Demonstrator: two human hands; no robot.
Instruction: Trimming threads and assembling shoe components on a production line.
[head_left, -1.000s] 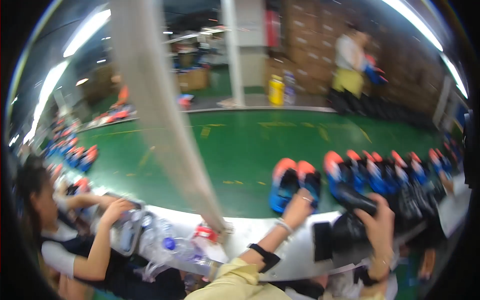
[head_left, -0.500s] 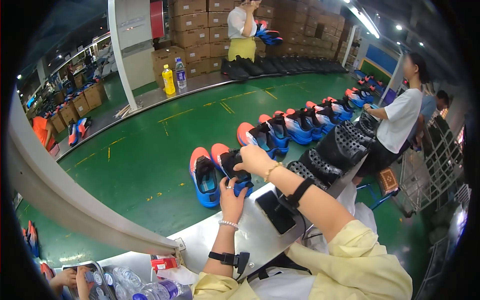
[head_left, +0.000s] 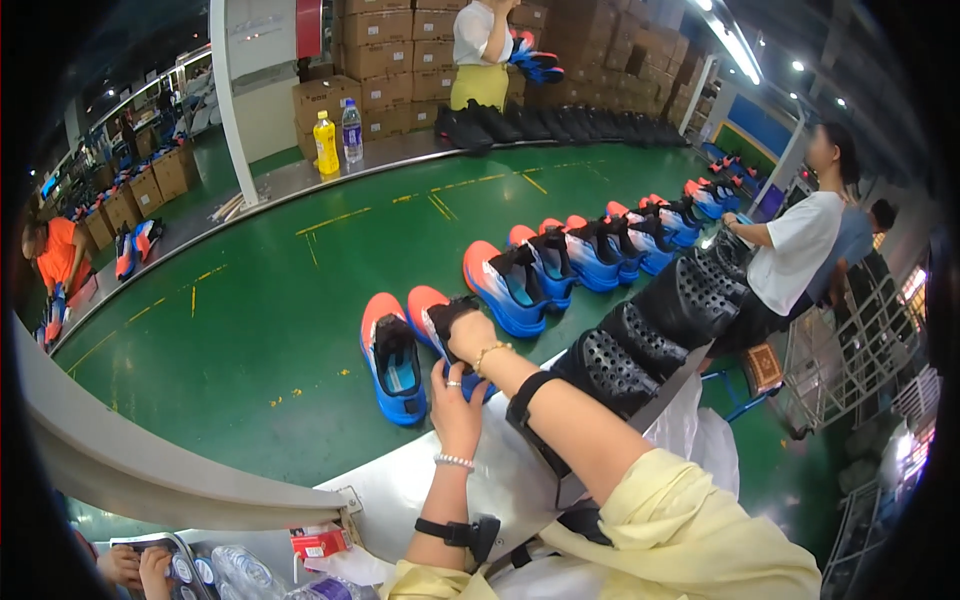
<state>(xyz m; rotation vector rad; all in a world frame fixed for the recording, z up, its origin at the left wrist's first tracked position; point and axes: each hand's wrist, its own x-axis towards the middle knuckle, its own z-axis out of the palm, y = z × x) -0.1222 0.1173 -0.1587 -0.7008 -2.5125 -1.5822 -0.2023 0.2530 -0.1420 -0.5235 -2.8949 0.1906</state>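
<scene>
A sneaker (head_left: pixel 427 304) with a coral toe, blue sole and black collar stands on the green surface in front of me. My right hand (head_left: pixel 471 337) is closed at its black opening, with the fingertips hidden by the shoe and the hand itself. Low at the heel, my left hand (head_left: pixel 457 408) holds the blue side between thumb and fingers. A matching sneaker (head_left: pixel 393 362) stands just left of it, its light blue insole showing. Both forearms wear black straps.
Several matching sneakers (head_left: pixel 505 290) line up to the right. Black perforated holders (head_left: pixel 612 370) sit along the metal ledge (head_left: pixel 400 490). A white post (head_left: pixel 170 485) curves by at left. Two bottles (head_left: pixel 326 143) stand across the belt; a person in white (head_left: pixel 800 240) stands at right.
My right hand has moved down and left into the sneaker's opening, and its forearm now covers much of the black phone. The left hand keeps its hold. My view has shifted slightly.
</scene>
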